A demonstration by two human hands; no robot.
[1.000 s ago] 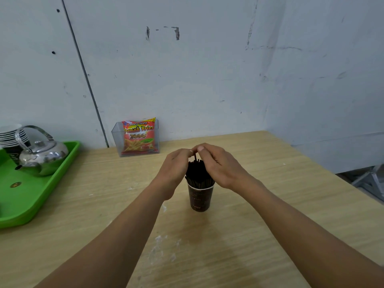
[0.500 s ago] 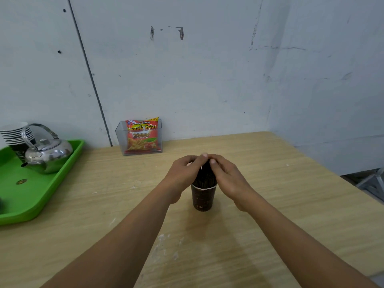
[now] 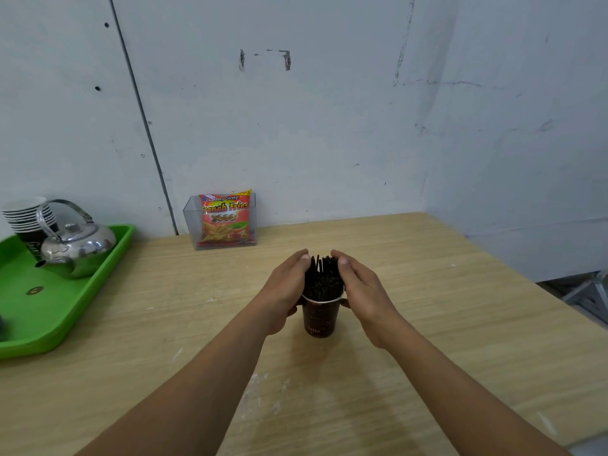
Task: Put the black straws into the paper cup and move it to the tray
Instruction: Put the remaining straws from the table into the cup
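Far left on the light wooden bench [image 3: 460, 307] there's a bright green plastic tray [image 3: 75, 307]. It's got a stack of white-rimmed paper cups [image 3: 26, 212] at the back and a shiny round metal kettle [image 3: 79, 248] right in front of them, spout pointing left. There's also a small round brownish thing [image 3: 34, 290] lying on the tray floor, too small to tell what it is.

Further along, up against the wall, is a clear plastic box holder [image 3: 192, 232] with a red and orange French fries snack packet [image 3: 227, 218] standing in it.

Then the main bit, about mid-bench and well apart from the tray. A dark brown paper cup with a white rim [image 3: 319, 319] stands upright on the bench, stuffed with a bundle of thin black straws [image 3: 324, 281] poking out the top.

The left hand [image 3: 286, 287] is cupped against the left side of the bundle. Its fingers are curled round the straws, thumb up near the tips, and the lower fingers touch the cup just under the rim. The right hand [image 3: 362, 291] mirrors it on the other side, also curled round the straws, with its fingertips by the rim.
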